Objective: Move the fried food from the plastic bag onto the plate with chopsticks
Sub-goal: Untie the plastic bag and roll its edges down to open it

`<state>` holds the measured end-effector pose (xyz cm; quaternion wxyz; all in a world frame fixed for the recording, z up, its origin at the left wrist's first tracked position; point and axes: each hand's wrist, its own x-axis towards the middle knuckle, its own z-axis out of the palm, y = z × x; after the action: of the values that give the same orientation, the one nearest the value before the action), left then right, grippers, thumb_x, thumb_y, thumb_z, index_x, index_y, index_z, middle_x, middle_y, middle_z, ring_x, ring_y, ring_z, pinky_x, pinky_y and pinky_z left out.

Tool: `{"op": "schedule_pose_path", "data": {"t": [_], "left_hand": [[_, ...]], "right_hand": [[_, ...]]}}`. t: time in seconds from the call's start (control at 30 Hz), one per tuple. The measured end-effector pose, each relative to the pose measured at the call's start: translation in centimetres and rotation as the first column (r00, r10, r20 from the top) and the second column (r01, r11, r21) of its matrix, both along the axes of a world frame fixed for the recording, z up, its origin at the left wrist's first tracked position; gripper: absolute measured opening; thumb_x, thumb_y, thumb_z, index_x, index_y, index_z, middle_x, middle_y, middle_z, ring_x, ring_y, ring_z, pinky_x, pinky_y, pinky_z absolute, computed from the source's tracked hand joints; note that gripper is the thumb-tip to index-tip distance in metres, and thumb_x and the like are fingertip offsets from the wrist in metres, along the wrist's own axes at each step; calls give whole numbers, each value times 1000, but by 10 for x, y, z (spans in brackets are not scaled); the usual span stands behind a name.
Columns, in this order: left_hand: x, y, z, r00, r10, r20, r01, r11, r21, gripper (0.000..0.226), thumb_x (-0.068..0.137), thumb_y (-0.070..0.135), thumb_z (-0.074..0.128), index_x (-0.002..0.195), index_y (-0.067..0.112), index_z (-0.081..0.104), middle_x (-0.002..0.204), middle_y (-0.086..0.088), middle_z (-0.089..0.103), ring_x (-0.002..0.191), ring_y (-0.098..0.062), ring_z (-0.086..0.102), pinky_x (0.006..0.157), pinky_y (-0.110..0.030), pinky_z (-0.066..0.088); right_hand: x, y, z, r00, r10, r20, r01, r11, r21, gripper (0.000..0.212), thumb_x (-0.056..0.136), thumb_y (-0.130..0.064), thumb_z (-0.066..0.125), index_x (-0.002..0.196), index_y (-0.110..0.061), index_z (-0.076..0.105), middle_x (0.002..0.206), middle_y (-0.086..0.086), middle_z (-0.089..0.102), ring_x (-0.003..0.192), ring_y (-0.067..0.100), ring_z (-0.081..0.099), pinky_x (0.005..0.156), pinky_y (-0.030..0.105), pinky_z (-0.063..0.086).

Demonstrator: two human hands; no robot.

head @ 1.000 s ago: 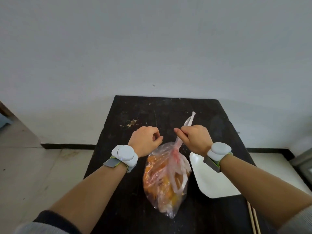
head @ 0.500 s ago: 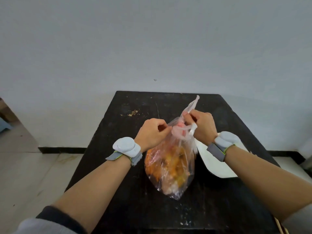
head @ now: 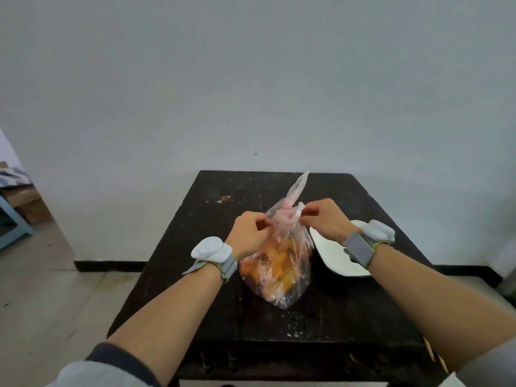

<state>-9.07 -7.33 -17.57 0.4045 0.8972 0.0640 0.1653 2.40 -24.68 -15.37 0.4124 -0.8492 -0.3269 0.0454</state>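
A clear plastic bag (head: 282, 263) of orange fried food stands in the middle of the black table (head: 279, 325). Its top is tied in a pinkish knot with one handle sticking up. My left hand (head: 248, 233) pinches the knot from the left. My right hand (head: 324, 219) pinches it from the right. A white plate (head: 335, 255) lies just right of the bag, partly under my right wrist. The tips of wooden chopsticks (head: 435, 356) show at the table's right front edge, mostly hidden by my right forearm.
The table stands against a plain white wall. Crumbs (head: 223, 198) lie on the far left part of the top, and specks near the front. A blue bench (head: 11, 219) with boxes stands at the far left on the tiled floor.
Both hands have closed in on the bag's knot; a second ago the left hand was off the bag and only the right held its handle. The bag now stands more upright.
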Motion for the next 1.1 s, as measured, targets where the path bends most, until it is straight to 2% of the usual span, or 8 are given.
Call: {"op": "schedule_pose_path", "data": {"t": [0.13, 0.27, 0.47, 0.7, 0.77, 0.87, 1.0, 1.1], "left_hand": [[-5, 2, 3, 993, 98, 69, -100, 994, 35, 13, 89, 13, 61, 93, 15, 73, 89, 1, 70, 85, -8, 63, 80, -22, 48], [-8, 13, 12, 963, 230, 137, -238, 970, 43, 11, 88, 14, 63, 90, 13, 74, 88, -1, 70, 84, -11, 62, 78, -25, 48], [-10, 31, 27, 901, 370, 229, -383, 924, 14, 10, 86, 11, 65, 86, 12, 75, 83, -3, 71, 79, -15, 64, 78, -28, 52], [-20, 41, 19, 879, 402, 255, -416, 909, 2, 7, 81, 16, 70, 81, 10, 73, 78, -5, 70, 74, -21, 65, 67, -33, 55], [-21, 38, 16, 884, 401, 241, -421, 906, 36, 9, 83, 18, 69, 79, 11, 72, 75, -3, 68, 74, -22, 64, 64, -31, 53], [-20, 36, 15, 927, 324, 190, -340, 939, 57, 9, 83, 18, 71, 80, 10, 73, 76, -1, 67, 77, -17, 64, 64, -25, 48], [-13, 35, 26, 935, 306, 178, -303, 952, -44, 14, 88, 10, 63, 99, 11, 72, 96, -2, 69, 88, -15, 63, 79, -25, 49], [1, 31, 38, 951, 250, 180, -245, 968, -52, 20, 90, 11, 59, 107, 12, 70, 100, -2, 68, 90, -14, 62, 81, -22, 46]], "right_hand": [[-7, 1, 0, 988, -77, 135, 91, 991, -96, 15, 88, -18, 65, 94, -15, 78, 76, -8, 64, 75, 12, 59, 70, 26, 45], [-13, -1, 10, 939, -196, 281, 233, 967, -106, 19, 90, -23, 58, 97, -19, 75, 97, 1, 72, 92, 25, 65, 81, 39, 54], [-8, -2, 20, 883, -293, 367, 328, 944, -35, 21, 90, -24, 53, 96, -25, 73, 101, -1, 72, 96, 26, 64, 80, 35, 50], [-6, -13, 12, 844, -382, 376, 403, 915, 26, 19, 91, -24, 54, 97, -26, 72, 100, -1, 72, 96, 28, 64, 78, 34, 48], [-9, -13, 9, 870, -364, 333, 391, 920, -17, 18, 90, -23, 54, 93, -27, 72, 95, -2, 71, 93, 27, 64, 78, 34, 49], [-8, -15, 11, 937, -289, 196, 306, 950, -62, 17, 88, -18, 56, 89, -26, 72, 89, -3, 71, 89, 24, 67, 80, 36, 54], [-4, -10, 24, 967, -213, 138, 216, 976, -7, 30, 86, -18, 60, 114, -20, 69, 110, -1, 70, 102, 20, 65, 92, 41, 53], [-1, 3, 30, 981, -136, 137, 135, 991, 10, 35, 87, -28, 64, 121, -17, 67, 114, -1, 69, 105, 18, 63, 94, 39, 52]]}}
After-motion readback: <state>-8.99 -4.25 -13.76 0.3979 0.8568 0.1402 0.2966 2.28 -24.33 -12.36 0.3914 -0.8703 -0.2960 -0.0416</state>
